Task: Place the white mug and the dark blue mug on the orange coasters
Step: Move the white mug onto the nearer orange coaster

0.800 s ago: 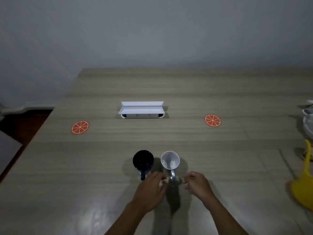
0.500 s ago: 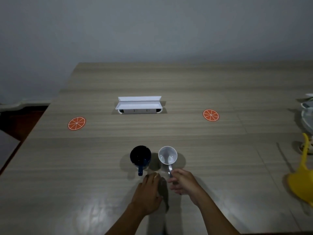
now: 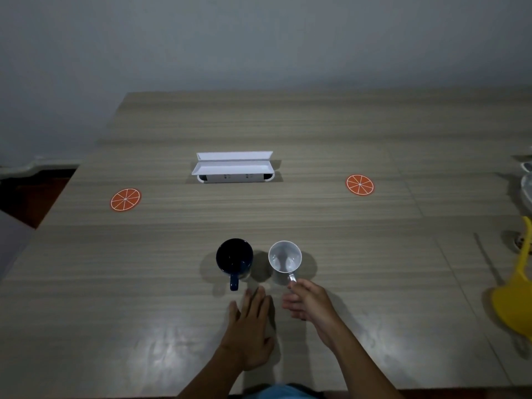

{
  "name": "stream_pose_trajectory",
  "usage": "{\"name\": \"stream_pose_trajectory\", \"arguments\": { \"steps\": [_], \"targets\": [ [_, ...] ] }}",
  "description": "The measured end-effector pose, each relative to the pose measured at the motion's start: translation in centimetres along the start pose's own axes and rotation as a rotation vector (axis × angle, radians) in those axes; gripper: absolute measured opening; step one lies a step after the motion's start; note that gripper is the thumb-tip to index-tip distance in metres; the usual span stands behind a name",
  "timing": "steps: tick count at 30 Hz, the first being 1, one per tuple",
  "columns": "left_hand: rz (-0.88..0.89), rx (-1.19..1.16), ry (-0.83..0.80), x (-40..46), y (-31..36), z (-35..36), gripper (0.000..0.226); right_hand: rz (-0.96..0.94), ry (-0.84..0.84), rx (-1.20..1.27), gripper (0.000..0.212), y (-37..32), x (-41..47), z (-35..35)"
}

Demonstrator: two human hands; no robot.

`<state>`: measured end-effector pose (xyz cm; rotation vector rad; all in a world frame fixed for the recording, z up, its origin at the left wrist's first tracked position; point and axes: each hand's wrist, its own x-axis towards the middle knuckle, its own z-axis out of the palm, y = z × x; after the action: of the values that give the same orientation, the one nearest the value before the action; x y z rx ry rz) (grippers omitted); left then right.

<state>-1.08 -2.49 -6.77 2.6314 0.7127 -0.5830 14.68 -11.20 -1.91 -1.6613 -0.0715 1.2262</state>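
The white mug stands upright on the wooden table, near the front centre, mouth up and empty, its handle pointing toward the person. The right hand is curled around that handle, thumb and fingers pinched on it; the mug's base appears to rest on the table. Just beside it to the left, apart by a narrow gap, the dark blue mug stands upright, its handle also toward the person. The left hand lies flat and spread, palm down, fingertips just short of the blue handle; it grips nothing, and contact with the handle cannot be confirmed.

Both orange coasters are bare: the left coaster sits well out toward the table's left edge, the right coaster well out to the right. Between them, farther back, a white socket box with raised lid is set in the table. A yellow object shows at the right margin.
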Motion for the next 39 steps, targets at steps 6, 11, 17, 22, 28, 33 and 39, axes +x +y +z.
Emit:
{"name": "stream_pose_trajectory", "arguments": {
  "steps": [6, 11, 17, 22, 28, 33, 39],
  "targets": [
    [0.058, -0.089, 0.143, 1.4, 0.9, 0.3, 0.093, -0.053, 0.015, -0.016, 0.013, -0.5, -0.5, -2.6],
    [0.077, -0.11, 0.158, 4.3, 3.0, -1.3, 0.094, -0.111, 0.059, -0.025, 0.013, -1.4, -0.5, -4.8],
    [0.055, -0.1, 0.15, 9.3, 5.9, -3.5, 0.092, -0.162, 0.111, 0.0, 0.014, -3.4, 0.2, -8.0],
    [0.037, -0.108, 0.202, 14.2, 7.6, -5.6, 0.088, -0.166, 0.172, 0.044, 0.019, -5.4, 2.3, -10.7],
    [-0.147, -0.161, 0.283, 21.3, 8.9, -7.4, 0.09, -0.17, 0.27, 0.101, 0.02, -8.2, 7.1, -13.3],
    [-0.227, -0.194, 0.305, 23.7, 9.6, -6.0, 0.091, -0.184, 0.29, 0.112, 0.02, -10.9, 11.6, -15.6],
    [-0.212, -0.158, 0.329, 22.6, 9.0, -6.2, 0.088, -0.274, 0.354, 0.175, 0.011, -13.3, 13.5, -16.9]
  ]
}}
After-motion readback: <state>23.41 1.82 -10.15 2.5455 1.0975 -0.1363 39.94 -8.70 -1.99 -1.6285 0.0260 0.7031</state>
